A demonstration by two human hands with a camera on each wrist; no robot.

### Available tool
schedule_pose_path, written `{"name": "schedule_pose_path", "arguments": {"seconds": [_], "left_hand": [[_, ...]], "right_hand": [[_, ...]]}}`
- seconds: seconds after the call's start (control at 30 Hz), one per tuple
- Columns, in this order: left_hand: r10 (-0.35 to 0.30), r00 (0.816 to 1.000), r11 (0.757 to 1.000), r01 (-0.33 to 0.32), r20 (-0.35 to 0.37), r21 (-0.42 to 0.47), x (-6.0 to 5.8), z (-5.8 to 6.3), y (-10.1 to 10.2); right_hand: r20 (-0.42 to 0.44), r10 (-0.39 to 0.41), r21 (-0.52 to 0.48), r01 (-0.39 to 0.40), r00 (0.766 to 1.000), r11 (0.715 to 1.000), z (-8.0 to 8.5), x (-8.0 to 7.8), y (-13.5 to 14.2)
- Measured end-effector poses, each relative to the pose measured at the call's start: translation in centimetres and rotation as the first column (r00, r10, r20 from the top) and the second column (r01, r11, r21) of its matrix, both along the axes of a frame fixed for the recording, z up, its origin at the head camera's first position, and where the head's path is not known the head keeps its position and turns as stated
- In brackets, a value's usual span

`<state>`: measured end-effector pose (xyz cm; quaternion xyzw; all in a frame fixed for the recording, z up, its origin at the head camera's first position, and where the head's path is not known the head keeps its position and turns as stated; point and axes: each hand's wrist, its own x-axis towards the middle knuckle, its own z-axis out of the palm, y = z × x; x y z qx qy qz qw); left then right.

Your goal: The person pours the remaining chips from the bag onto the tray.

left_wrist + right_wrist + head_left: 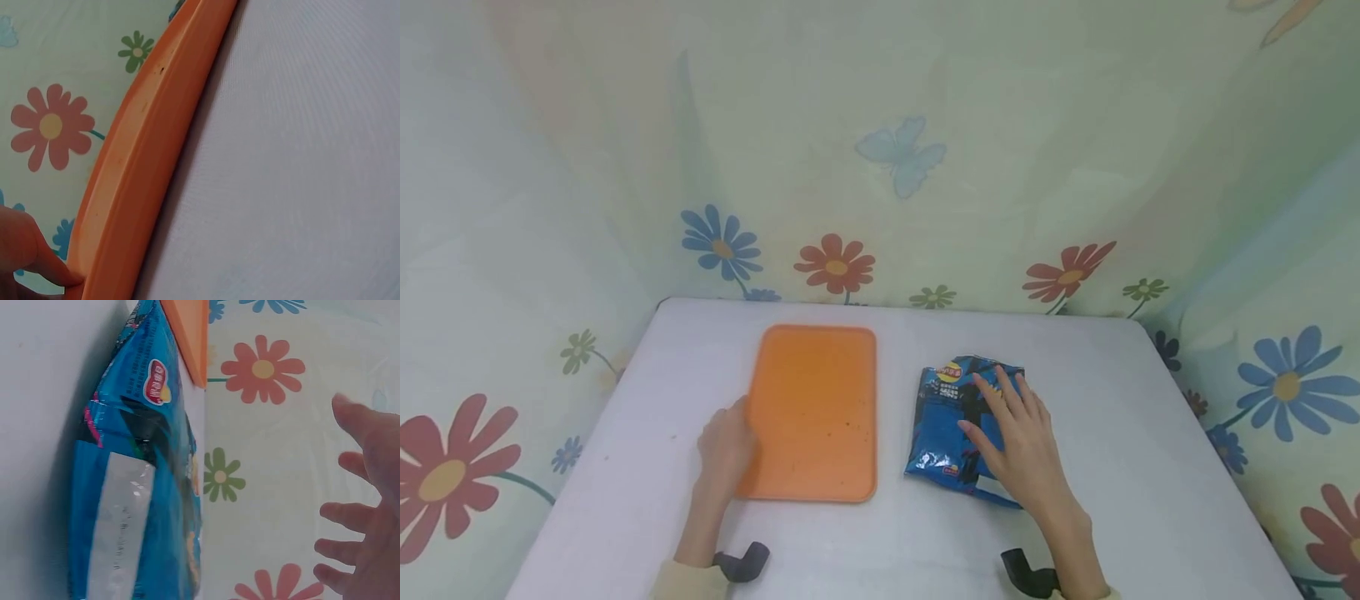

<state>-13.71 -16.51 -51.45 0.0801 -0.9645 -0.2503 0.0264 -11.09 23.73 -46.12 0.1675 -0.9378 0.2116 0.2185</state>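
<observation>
My left hand [727, 443] pinches the left rim of an orange tray [817, 408], which has a low raised edge and a few dark specks on its surface. In the left wrist view the thumb and a finger meet on the tray's wall [147, 169]. To the right of the tray lies a blue snack bag [942, 425], puffed up, with a yellow and red logo. Above this bag my right hand [1026, 446] is spread. The right wrist view shows the fingers apart from the bag [140, 481], with a gap between.
Everything rests on a white-covered table [647, 467]. Behind and beside it hangs a flower-printed curtain [970, 233]. A strip of table separates the tray from the bag. Black camera mounts [743, 562] sit at both wrists.
</observation>
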Motion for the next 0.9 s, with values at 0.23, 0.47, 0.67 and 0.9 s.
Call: {"name": "schedule_pose_path", "arguments": {"seconds": [0.23,0.47,0.67,0.9], "left_hand": [[0.013,1.0,1.0,-0.013,0.007,-0.009,-0.2,-0.4,-0.1],[0.005,1.0,1.0,-0.005,0.016,0.0,-0.3,-0.3,-0.2],[0.006,1.0,1.0,-0.006,0.024,0.006,-0.4,0.0,-0.1],[0.003,1.0,1.0,-0.003,0.01,-0.001,-0.3,-0.1,-0.2]], "right_hand": [[0.118,-0.035,-0.162,0.054,0.992,0.985,-1.5,0.5,1.2],[0.294,-0.166,-0.193,0.228,0.941,0.954,-3.2,1.8,2.5],[0.433,-0.292,-0.253,0.426,0.853,0.869,-4.9,2.8,3.4],[0.644,-0.249,-0.294,0.534,0.724,0.792,-5.8,3.0,4.1]]}}
